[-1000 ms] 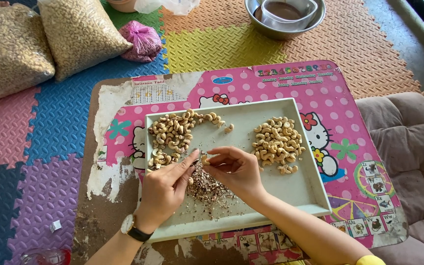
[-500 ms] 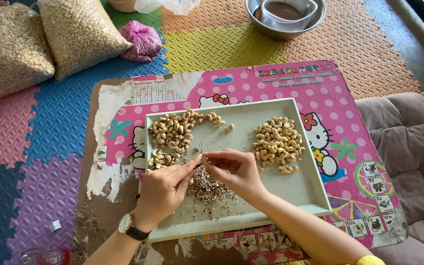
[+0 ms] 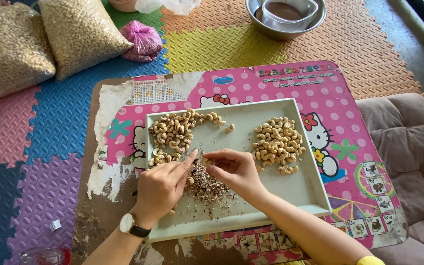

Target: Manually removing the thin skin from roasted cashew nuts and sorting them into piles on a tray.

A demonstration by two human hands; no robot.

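Pale cashew nut [image 3: 205,160] is sitting pinched between the right hand's [image 3: 236,172] fingers, above the brown heap of skins [image 3: 205,187] mid-tray. Left hand [image 3: 160,189] is holding a small blade against it, fingers closed around the tool. Both hands are working between two cashew piles [image 3: 172,133] [image 3: 277,143]. Open room is lying along the tray's [image 3: 315,186] near right edge, on the pink bench [image 3: 271,81].

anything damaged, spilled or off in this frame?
Yes. The low table's pink printed covering is torn away along its left side, baring white backing and brown board. Brown crumbs lie on that bare corner, off the tray. A few cashews sit loose beside the right pile. The left hand and right hand pinch one cashew over the skin scraps.
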